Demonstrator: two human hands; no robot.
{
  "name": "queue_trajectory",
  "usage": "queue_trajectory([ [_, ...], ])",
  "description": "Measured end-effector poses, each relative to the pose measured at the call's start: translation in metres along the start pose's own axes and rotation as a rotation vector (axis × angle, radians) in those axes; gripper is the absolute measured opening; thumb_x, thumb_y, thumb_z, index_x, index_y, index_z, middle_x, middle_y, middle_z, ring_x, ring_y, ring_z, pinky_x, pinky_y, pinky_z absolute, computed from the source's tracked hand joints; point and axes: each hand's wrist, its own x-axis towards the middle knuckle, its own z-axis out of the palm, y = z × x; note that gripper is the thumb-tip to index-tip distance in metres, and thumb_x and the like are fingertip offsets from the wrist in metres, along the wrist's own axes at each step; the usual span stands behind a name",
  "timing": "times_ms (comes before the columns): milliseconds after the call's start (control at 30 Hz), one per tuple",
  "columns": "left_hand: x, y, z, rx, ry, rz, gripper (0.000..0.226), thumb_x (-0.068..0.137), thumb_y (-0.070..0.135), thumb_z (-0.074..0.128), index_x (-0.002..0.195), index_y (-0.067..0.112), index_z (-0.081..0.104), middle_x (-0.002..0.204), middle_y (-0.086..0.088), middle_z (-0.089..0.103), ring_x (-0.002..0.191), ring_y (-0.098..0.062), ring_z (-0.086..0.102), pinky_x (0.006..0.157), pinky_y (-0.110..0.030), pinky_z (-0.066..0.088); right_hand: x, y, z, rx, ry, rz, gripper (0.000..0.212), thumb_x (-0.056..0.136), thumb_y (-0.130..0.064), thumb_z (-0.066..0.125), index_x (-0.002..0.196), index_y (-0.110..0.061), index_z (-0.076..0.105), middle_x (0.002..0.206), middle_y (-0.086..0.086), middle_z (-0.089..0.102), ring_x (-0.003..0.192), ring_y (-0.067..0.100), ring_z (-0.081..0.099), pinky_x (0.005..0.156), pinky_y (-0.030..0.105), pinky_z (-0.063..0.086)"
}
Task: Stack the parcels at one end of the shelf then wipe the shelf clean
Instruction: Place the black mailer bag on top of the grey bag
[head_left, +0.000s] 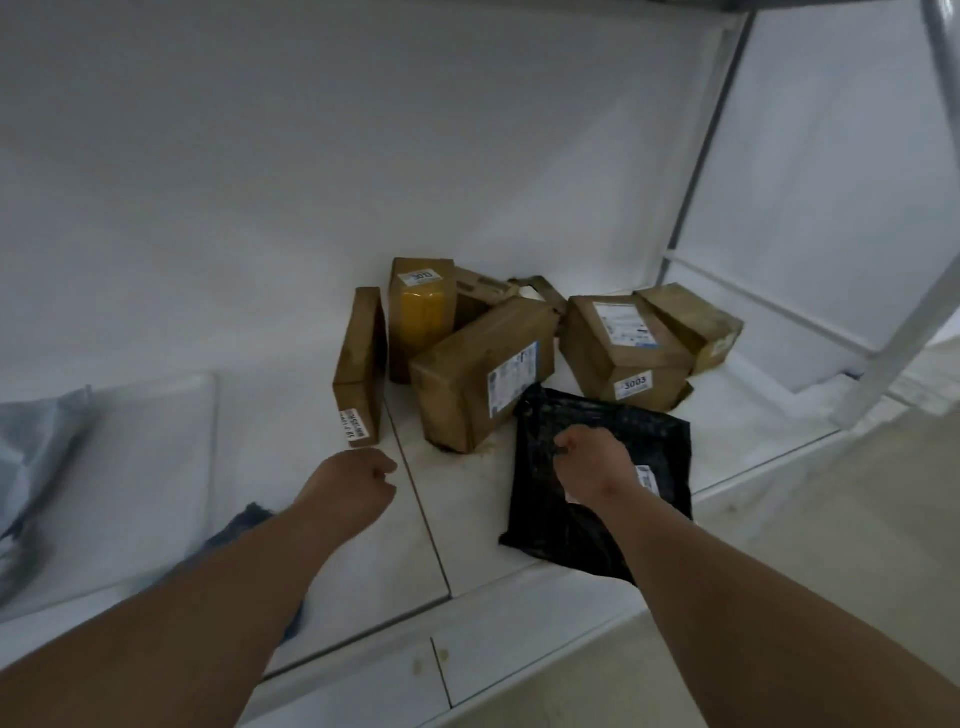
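parcels (483, 384) sit bunched toward the right end of the white shelf (311, 415), several brown boxes leaning on one another rather than squarely stacked: a thin one (359, 369) on edge at the left, a tall one with a yellow face (422, 312) behind it, and two boxes further right, one marked 3003 (623, 353). a black poly mailer (623, 436) lies flat at the front, just beside the pile, and the right hand (592, 465) pinches its upper edge with curled fingers. the left hand (353, 486) hovers near the thin box, curled into a fist and holding nothing. judging by this, gathering is mostly done but the mailer is not yet on the pile and the boxes look untidy. wiping seems not begun: brown smudges mark the shelf by the boxes, and a dark cloth (249, 525) lies partly hidden under the left forearm. a pale grey bag (36, 457) lies at the far left
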Motion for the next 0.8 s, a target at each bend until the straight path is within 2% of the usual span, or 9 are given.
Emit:
queue_trajectory([
  [167, 0.010, 0.048, 0.031, -0.139, -0.128, 0.014, 0.024, 0.093, 0.029, 0.058, 0.110, 0.015, 0.067, 0.113, -0.005, 0.065, 0.107, -0.023, 0.062, 0.095, -0.034, 0.050, 0.002, 0.060, -0.015, -0.034, -0.039, 0.310, 0.051, 0.090, -0.036, 0.048, 0.141, -0.026, 0.044, 0.145, 0.015, 0.035, 0.131, 0.040, 0.034, 0.111, 0.048, 0.030],
  [233, 0.015, 0.061, 0.041, -0.236, -0.207, 0.004, 0.015, 0.095, 0.027, 0.056, 0.091, 0.015, 0.064, 0.099, -0.006, 0.063, 0.100, -0.023, 0.062, 0.089, -0.034, 0.050, 0.003, 0.076, -0.016, -0.034, -0.051, 0.372, 0.055, 0.086, -0.040, 0.051, 0.139, -0.025, 0.043, 0.141, 0.016, 0.039, 0.129, 0.040, 0.037, 0.109, 0.047, 0.033],
  [300, 0.021, 0.074, 0.050, -0.344, -0.273, -0.038, 0.022, 0.096, 0.026, 0.054, 0.075, 0.021, 0.052, 0.084, -0.001, 0.056, 0.092, -0.022, 0.058, 0.077, -0.032, 0.049, 0.004, 0.089, -0.018, 0.003, -0.036, 0.429, 0.053, 0.085, -0.039, 0.053, 0.134, -0.020, 0.046, 0.134, 0.017, 0.046, 0.125, 0.039, 0.044, 0.106, 0.046, 0.037],
  [400, 0.026, 0.089, 0.063, -0.440, -0.319, -0.090, 0.026, 0.095, 0.023, 0.055, 0.071, 0.025, 0.046, 0.081, 0.002, 0.051, 0.089, -0.021, 0.055, 0.070, -0.028, 0.044, 0.004, 0.105, -0.017, 0.086, -0.039, 0.463, 0.052, 0.086, -0.037, 0.058, 0.132, -0.013, 0.049, 0.130, 0.019, 0.054, 0.121, 0.037, 0.051, 0.104, 0.045, 0.043],
  [467, 0.027, 0.095, 0.071, -0.479, -0.348, -0.105, 0.023, 0.094, 0.022, 0.056, 0.073, 0.025, 0.048, 0.088, -0.002, 0.055, 0.092, -0.022, 0.057, 0.075, -0.030, 0.046, 0.003, 0.111, -0.015, 0.155, -0.044, 0.461, 0.056, 0.085, -0.034, 0.060, 0.134, -0.009, 0.047, 0.129, 0.020, 0.056, 0.120, 0.037, 0.053, 0.103, 0.045, 0.045],
  [567, 0.026, 0.103, 0.078, -0.498, -0.377, -0.121, 0.007, 0.095, 0.023, 0.057, 0.089, 0.021, 0.055, 0.113, -0.012, 0.061, 0.105, -0.024, 0.059, 0.084, -0.033, 0.050, 0.001, 0.123, -0.011, 0.255, -0.061, 0.455, 0.055, 0.086, -0.026, 0.061, 0.134, -0.005, 0.045, 0.127, 0.021, 0.058, 0.117, 0.037, 0.056, 0.097, 0.041, 0.048],
  [633, 0.028, 0.106, 0.082, -0.532, -0.392, -0.145, 0.005, 0.096, 0.023, 0.058, 0.096, 0.018, 0.058, 0.120, -0.013, 0.060, 0.102, -0.023, 0.059, 0.085, -0.034, 0.051, 0.000, 0.129, -0.011, 0.312, -0.088, 0.455, 0.057, 0.084, -0.019, 0.062, 0.135, -0.002, 0.045, 0.126, 0.021, 0.059, 0.114, 0.036, 0.057, 0.092, 0.038, 0.049],
  [733, 0.028, 0.116, 0.088, -0.585, -0.399, -0.170, 0.035, 0.095, 0.023, 0.059, 0.127, 0.011, 0.056, 0.124, -0.010, 0.059, 0.101, -0.022, 0.059, 0.084, -0.034, 0.052, 0.002, 0.140, -0.015, 0.403, -0.113, 0.456, 0.061, 0.084, -0.013, 0.064, 0.138, 0.001, 0.040, 0.129, 0.022, 0.057, 0.116, 0.035, 0.057, 0.098, 0.042, 0.048],
  [800, 0.027, 0.123, 0.092, -0.629, -0.366, -0.196, 0.042, 0.095, 0.022, 0.059, 0.134, 0.009, 0.052, 0.125, -0.010, 0.060, 0.096, -0.021, 0.059, 0.078, -0.030, 0.052, 0.007, 0.146, -0.022, 0.486, -0.102, 0.424, 0.066, 0.086, -0.013, 0.064, 0.143, 0.001, 0.035, 0.129, 0.021, 0.055, 0.116, 0.034, 0.057, 0.099, 0.042, 0.049],
])
